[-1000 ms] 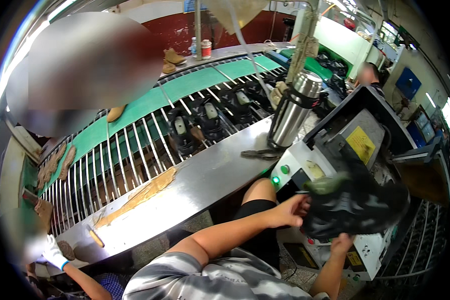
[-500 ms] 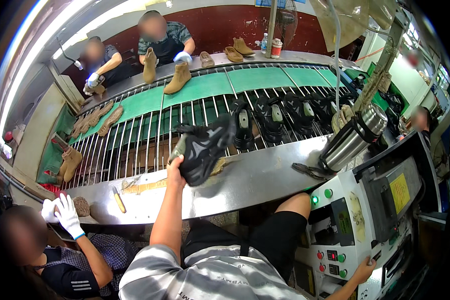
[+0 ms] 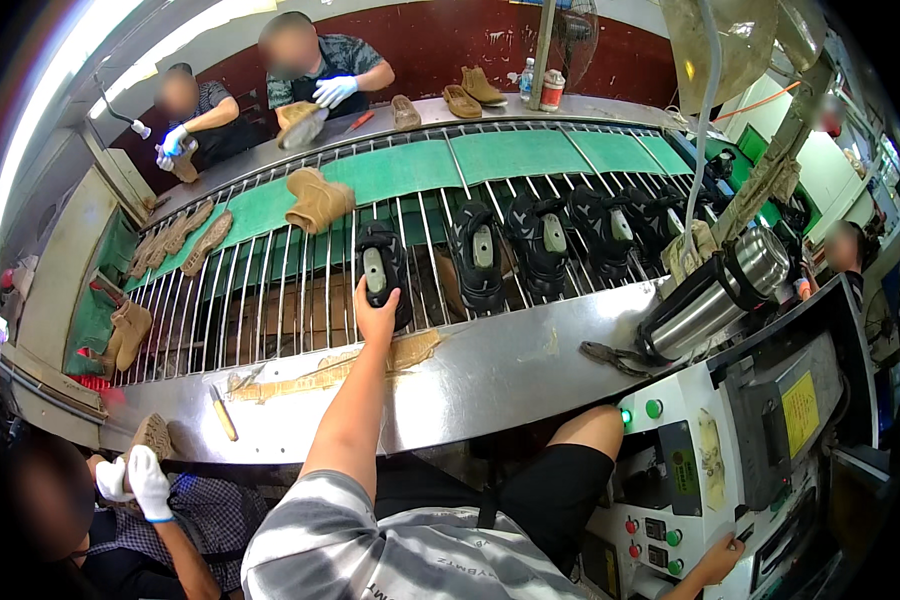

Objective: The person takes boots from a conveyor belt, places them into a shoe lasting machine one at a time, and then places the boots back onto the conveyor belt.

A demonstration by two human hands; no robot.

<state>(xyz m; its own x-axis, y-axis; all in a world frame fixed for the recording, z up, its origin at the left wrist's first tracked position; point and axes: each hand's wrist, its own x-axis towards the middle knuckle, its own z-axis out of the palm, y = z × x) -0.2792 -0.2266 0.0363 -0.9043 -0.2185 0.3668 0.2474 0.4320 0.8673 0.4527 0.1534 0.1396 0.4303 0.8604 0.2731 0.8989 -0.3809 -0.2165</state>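
My left hand (image 3: 376,312) grips the heel end of a black shoe (image 3: 395,262), which sits on the metal rods of the roller rack (image 3: 315,290). A pale green block shows in the shoe's opening. To its right, several similar black shoes stand in a row, the nearest being a black shoe (image 3: 480,285) with the same kind of insert. Down at the right, my right hand (image 3: 715,562) is closed at the side of a white machine (image 3: 625,490) with coloured buttons; a small dark part shows at its fingertips, too small to name.
A tan boot (image 3: 318,200) lies on the green belt (image 3: 400,170), with brown soles (image 3: 208,243) to its left. On the metal ledge (image 3: 490,370) are a knife (image 3: 224,414), pliers (image 3: 615,357) and a steel flask (image 3: 715,295). Co-workers with gloved hands work across and at lower left.
My left hand has lowered the black shoe from above the ledge onto the rods, turning it upright. Across the rack, the tan boot has tipped over and shifted left. My right hand stays at the machine.
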